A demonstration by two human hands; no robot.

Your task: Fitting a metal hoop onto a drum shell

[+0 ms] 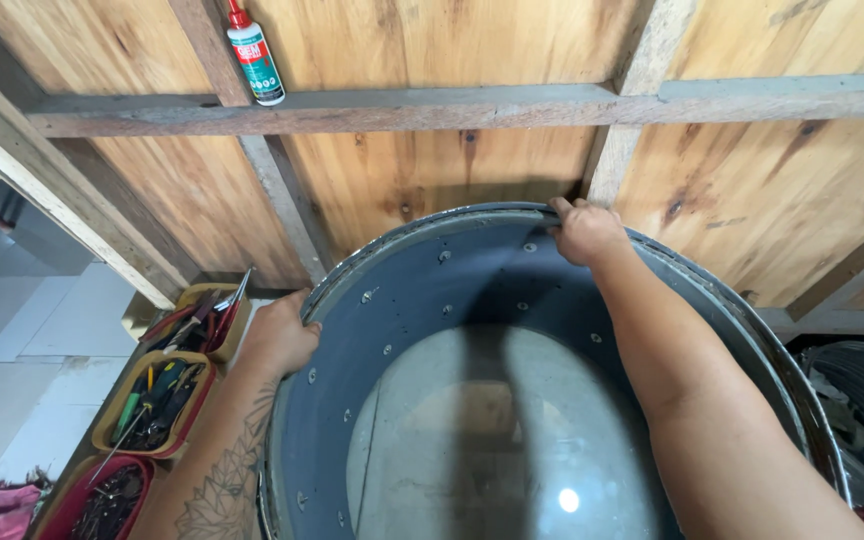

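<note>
Overhead, head view | I see the grey metal drum (pixel 452 300) at centre-low | left hand (pixel 277 335), fingers curled on its rim at nine o'clock | right hand (pixel 584 232) clamped on rim at twelve | tool trays (pixel 167 395) further left.

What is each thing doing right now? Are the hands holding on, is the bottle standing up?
Left hand: grip closed on the drum's left rim.
Right hand: grip closed on the far rim.
Big grey drum: open on top, held at its rim.
Glue bottle: upright on the wooden ledge, cap on.
Tool trays: open, full of tools.
</note>
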